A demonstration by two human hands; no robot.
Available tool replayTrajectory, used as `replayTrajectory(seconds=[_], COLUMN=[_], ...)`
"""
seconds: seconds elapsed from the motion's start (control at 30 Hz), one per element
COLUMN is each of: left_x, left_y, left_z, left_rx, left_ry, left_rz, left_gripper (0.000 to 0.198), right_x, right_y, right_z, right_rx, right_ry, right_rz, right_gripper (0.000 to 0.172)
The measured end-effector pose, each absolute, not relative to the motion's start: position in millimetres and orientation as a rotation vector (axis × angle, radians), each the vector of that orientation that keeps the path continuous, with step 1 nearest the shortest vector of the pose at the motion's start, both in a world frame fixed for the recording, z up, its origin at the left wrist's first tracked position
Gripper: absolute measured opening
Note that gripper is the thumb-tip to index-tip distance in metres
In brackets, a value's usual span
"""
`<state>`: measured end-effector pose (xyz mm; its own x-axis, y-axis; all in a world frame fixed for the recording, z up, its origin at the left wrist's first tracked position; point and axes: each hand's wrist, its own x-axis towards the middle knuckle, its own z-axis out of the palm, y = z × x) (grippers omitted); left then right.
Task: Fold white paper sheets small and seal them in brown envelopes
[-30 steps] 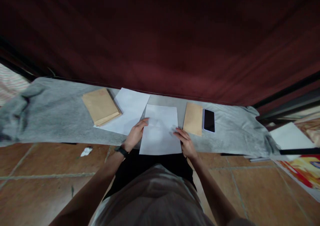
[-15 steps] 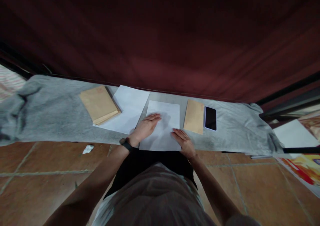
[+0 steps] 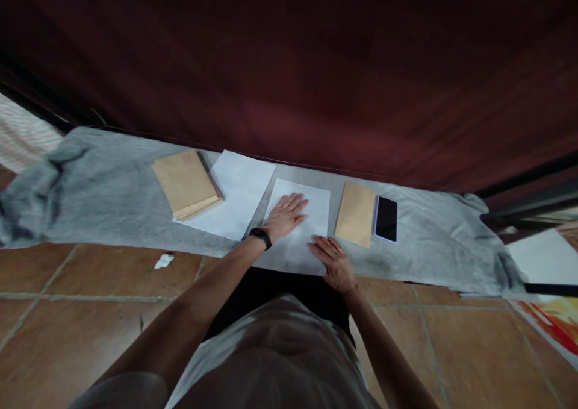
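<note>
A white sheet of paper point(image 3: 293, 255) lies in front of me on the grey cloth. Across its middle my left hand point(image 3: 285, 214) rests flat, fingers spread, a dark band on the wrist. My right hand point(image 3: 333, 259) touches the sheet's lower right edge with its fingers stretched out, holding nothing. To the right lie a single brown envelope point(image 3: 355, 213) and a phone point(image 3: 386, 218) with a dark screen. On the left, a stack of brown envelopes point(image 3: 185, 180) partly covers more white paper point(image 3: 244, 183).
The grey cloth point(image 3: 115, 198) covers a long, narrow bench. Behind it hangs a dark red curtain point(image 3: 289, 120). A crumpled white scrap point(image 3: 164, 261) lies on the tiled floor point(image 3: 112, 276). At the far right are a white board point(image 3: 542, 255) and a colourful printed sheet point(image 3: 555, 321).
My left hand has slid up and right across the sheet, and its fingers have spread. My right hand stays near the lower right edge. The whole view has shifted slightly.
</note>
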<state>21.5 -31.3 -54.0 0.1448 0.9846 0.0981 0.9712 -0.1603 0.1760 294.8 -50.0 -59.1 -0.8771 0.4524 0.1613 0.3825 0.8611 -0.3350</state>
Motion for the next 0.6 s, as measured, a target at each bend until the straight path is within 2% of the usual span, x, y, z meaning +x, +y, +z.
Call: replayTrajectory(seconds=[0.23,0.37,0.47,0.6], left_x=[1,-2,-6,-5], left_y=[-64,-112,-147,-174], left_z=[-47,-28,-10,-3], left_rx=[2.177,2.289,2.396,2.422], left_ry=[2.182,1.928,1.671,1.615], left_rz=[0.241,0.336,0.377,0.362], left_gripper=[0.058,0.055,0.059,0.067], right_x=[294,296,297,293], right_y=[-52,-51,-48,-46], right_z=[-65,-68,-71,-71], right_rx=[-0.666,-0.675,-0.692,-0.747], right_ry=[-2.773,-2.735,-2.687,-2.636], right_rz=[0.39,0.437,0.499,0.547], right_gripper=[0.065,0.064,0.073,0.087])
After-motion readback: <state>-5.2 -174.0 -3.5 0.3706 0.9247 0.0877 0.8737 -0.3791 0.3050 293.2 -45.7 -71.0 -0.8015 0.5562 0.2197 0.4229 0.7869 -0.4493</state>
